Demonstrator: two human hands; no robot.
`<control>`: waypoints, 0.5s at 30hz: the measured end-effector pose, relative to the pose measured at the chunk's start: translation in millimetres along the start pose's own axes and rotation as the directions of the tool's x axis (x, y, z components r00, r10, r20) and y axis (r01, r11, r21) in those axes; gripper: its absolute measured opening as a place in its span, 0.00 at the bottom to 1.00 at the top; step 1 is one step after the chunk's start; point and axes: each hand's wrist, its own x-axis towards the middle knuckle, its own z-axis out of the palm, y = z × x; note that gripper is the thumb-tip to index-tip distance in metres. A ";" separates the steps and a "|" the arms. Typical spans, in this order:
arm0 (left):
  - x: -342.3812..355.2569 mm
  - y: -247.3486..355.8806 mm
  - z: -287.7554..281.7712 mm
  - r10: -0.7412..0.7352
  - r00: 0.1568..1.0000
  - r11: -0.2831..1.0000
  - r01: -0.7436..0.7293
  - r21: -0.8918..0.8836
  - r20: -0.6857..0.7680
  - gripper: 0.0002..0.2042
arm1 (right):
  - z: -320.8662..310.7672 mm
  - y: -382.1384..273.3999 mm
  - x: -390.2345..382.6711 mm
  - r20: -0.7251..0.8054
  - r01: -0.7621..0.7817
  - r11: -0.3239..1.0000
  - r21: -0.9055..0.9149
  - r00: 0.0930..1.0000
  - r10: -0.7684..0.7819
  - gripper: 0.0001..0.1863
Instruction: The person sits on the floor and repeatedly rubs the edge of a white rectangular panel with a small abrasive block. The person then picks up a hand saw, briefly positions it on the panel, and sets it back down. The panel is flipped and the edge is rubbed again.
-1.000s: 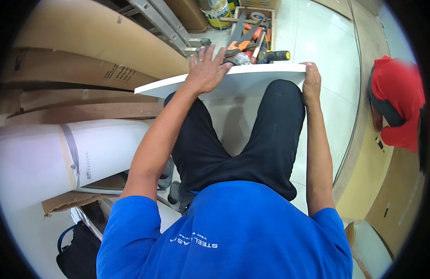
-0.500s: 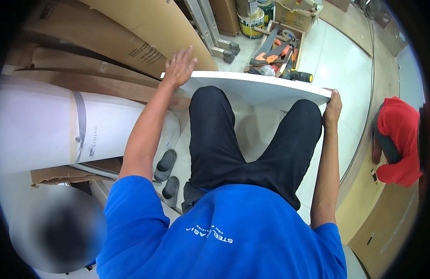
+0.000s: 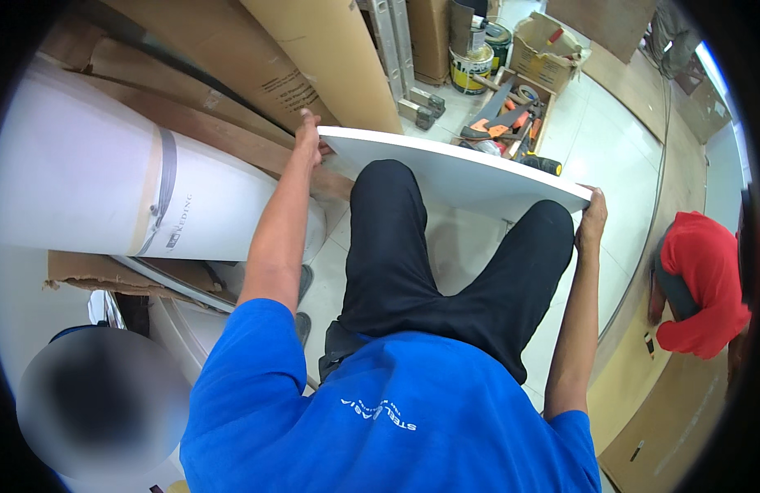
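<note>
A white board [image 3: 470,177] stands on edge in front of my knees, its long top edge running from left to right. Its left end is gripped by my left hand [image 3: 311,141], with the fingers partly hidden around the edge. At the other end my right hand [image 3: 592,218] wraps the board's right side, thumb near the top corner. Both my knees are close behind the board, and its lower part is partly hidden by my legs.
Beyond the board lies a wooden toolbox [image 3: 547,103] with handsaws, tape and other tools. Paint cans [image 3: 472,67], a cardboard box [image 3: 547,51] and ladder legs [image 3: 394,62] stand behind. A large white roll [image 3: 207,189] lies at left; a person in red [image 3: 702,263] crouches at right.
My left hand has gone from lying with spread fingers over the board's top left corner to gripping its left end. My right hand keeps its hold. The view has shifted slightly.
</note>
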 end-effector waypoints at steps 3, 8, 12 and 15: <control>-27.7 1.7 -5.8 -0.063 0.998 0.910 0.058 -0.412 0.001 0.31 | 1.6 -3.4 -0.4 0.008 0.008 1.000 0.022 1.000 -0.009 0.27; -56.6 -2.9 -8.0 0.165 0.984 0.950 -0.176 -0.259 -0.063 0.09 | 4.1 -9.4 -3.9 0.007 -0.003 0.997 0.075 1.000 0.003 0.28; -51.3 -5.5 -7.1 0.076 0.994 0.935 -0.097 -0.342 -0.076 0.08 | 3.2 -7.4 -6.3 -0.017 -0.036 0.992 0.120 0.999 0.038 0.28; -44.9 -7.8 -5.5 0.048 0.995 0.919 -0.080 -0.386 -0.091 0.07 | 1.0 -3.2 -6.0 -0.001 -0.046 0.994 0.101 0.999 0.046 0.28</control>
